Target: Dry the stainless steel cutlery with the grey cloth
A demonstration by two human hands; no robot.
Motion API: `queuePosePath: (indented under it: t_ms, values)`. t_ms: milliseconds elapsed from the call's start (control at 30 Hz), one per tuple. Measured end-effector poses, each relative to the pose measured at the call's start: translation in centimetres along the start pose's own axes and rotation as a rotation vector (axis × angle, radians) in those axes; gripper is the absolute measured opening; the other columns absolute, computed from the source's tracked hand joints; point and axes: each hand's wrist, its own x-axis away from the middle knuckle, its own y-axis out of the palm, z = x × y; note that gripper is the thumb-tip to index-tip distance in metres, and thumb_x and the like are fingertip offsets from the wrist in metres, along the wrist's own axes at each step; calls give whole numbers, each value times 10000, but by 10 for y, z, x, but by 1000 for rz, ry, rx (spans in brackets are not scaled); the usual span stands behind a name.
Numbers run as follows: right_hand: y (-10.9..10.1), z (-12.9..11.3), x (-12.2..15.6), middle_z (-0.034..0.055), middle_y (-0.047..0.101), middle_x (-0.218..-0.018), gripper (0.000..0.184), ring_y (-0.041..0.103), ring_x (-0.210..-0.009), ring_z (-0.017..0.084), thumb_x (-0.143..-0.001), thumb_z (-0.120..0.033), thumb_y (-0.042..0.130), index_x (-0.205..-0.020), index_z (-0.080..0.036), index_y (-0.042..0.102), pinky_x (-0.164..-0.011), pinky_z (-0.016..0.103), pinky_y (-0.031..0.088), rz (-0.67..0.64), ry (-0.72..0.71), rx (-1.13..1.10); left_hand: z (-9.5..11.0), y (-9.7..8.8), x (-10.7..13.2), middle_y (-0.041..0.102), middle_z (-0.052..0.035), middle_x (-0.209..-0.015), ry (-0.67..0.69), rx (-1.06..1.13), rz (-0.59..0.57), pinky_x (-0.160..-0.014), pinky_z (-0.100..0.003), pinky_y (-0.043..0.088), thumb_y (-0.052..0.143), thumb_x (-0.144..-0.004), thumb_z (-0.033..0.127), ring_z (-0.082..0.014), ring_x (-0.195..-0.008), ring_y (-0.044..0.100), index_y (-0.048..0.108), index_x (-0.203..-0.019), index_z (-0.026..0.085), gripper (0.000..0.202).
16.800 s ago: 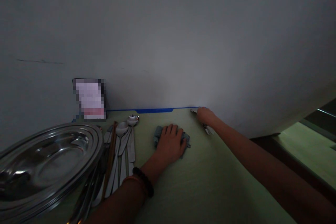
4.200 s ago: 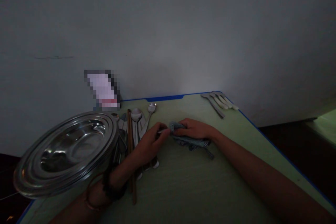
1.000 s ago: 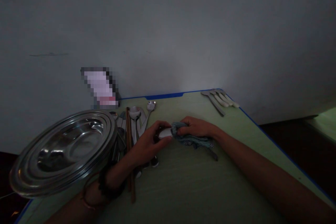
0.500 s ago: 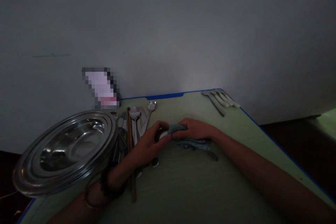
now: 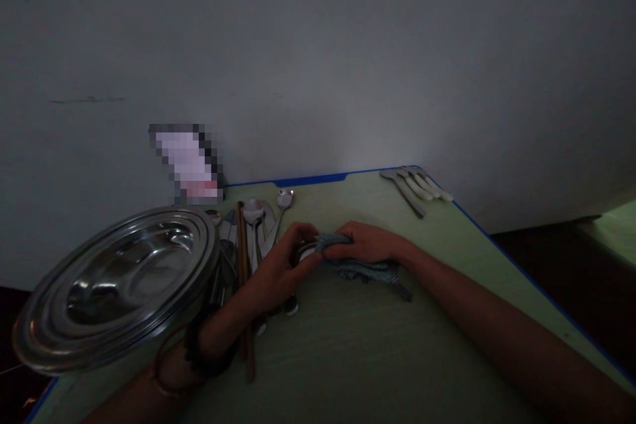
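My left hand (image 5: 281, 271) is closed, thumb and fingers curled round a small pale, shiny thing (image 5: 307, 251); most of it is hidden, so its kind is unclear. Touching it from the right is my right hand (image 5: 370, 242), gripping a grey-blue cloth (image 5: 372, 271). Part of the cloth covers the pale thing's right end, and the rest hangs below my right palm. Both hands are over the middle of the green table (image 5: 342, 358). Beside my left hand lie a spoon (image 5: 285, 199), a small ladle (image 5: 253, 212) and brown chopsticks (image 5: 250, 364), partly hidden by my forearm.
Large stacked steel dishes (image 5: 37, 338) stand at the left. Several utensils with pale handles (image 5: 420, 187) and an all-metal one (image 5: 407, 195) lie at the far right corner. A blurred-out phone-like object (image 5: 183, 162) leans on the wall (image 5: 318, 66) behind the table.
The view has shifted slightly, moving the dishes a little left in the picture. A bit more of the pale thing shows between my left fingers. Both hands keep their hold.
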Motion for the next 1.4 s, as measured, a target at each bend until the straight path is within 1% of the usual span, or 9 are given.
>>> queuePosePath:
  t_ms: [267,500,667,767,900,1033,1167,1267,1400]
  values:
    - [-4,8,1,-42,472,-546,350,414,-482,58,-769,-455,513,-653,-131,576,-457,196,336,-21,-12,-162,3,-2,0,567,-48,-1035,-20,10,-34,-834,-316,440,504,-823,330,-191,-996,528,470,-1025,202,242]
    - [-13,11,2,-35,522,-600,287,445,-523,53,-768,-398,547,-726,-121,606,-500,186,372,-96,-39,-241,2,-3,3,539,-1,-842,-60,47,-41,-590,-215,445,487,-842,328,-107,-690,522,460,-1107,191,299]
    - [-30,19,14,-29,553,-596,326,460,-470,50,-738,-441,568,-747,-118,606,-443,182,370,-224,160,-353,-1,0,4,471,61,-640,-126,238,-69,-409,-163,390,517,-828,339,-60,-472,483,424,-1101,196,321]
    - [-35,24,16,-28,566,-574,318,472,-455,56,-683,-439,609,-718,-122,618,-429,184,371,-190,239,-400,-1,1,4,462,81,-536,-168,259,-70,-367,-155,374,506,-836,355,-69,-409,483,410,-1128,202,343]
    - [-35,24,13,-25,585,-598,224,504,-513,66,-651,-358,629,-682,-137,635,-474,180,398,-105,254,-406,-1,0,3,445,86,-541,-144,238,-18,-364,-144,369,523,-827,343,-55,-403,463,428,-1136,214,348]
    - [-34,22,12,-19,603,-644,221,510,-537,68,-655,-351,631,-726,-142,644,-493,186,402,-89,254,-414,-3,-1,2,462,76,-581,-136,256,-46,-403,-153,386,502,-841,320,-55,-443,464,410,-1154,215,342]
    - [-33,23,12,-20,600,-643,289,508,-523,68,-675,-414,633,-766,-141,644,-493,193,400,-116,240,-427,-7,-1,2,458,72,-617,-100,291,-78,-436,-158,401,486,-852,282,-53,-474,466,387,-1163,229,331]
    - [-31,24,11,-13,586,-612,405,489,-488,60,-739,-516,545,-775,-124,646,-469,190,391,-114,183,-401,-11,0,2,476,59,-674,-77,277,-58,-447,-153,410,503,-843,266,-48,-497,482,425,-1103,237,273]
    - [-29,23,11,9,603,-656,481,500,-506,60,-772,-542,491,-893,-109,663,-469,183,398,-113,134,-330,-12,1,3,511,50,-665,-86,256,-58,-452,-163,423,477,-858,275,-60,-501,492,440,-1073,236,222]
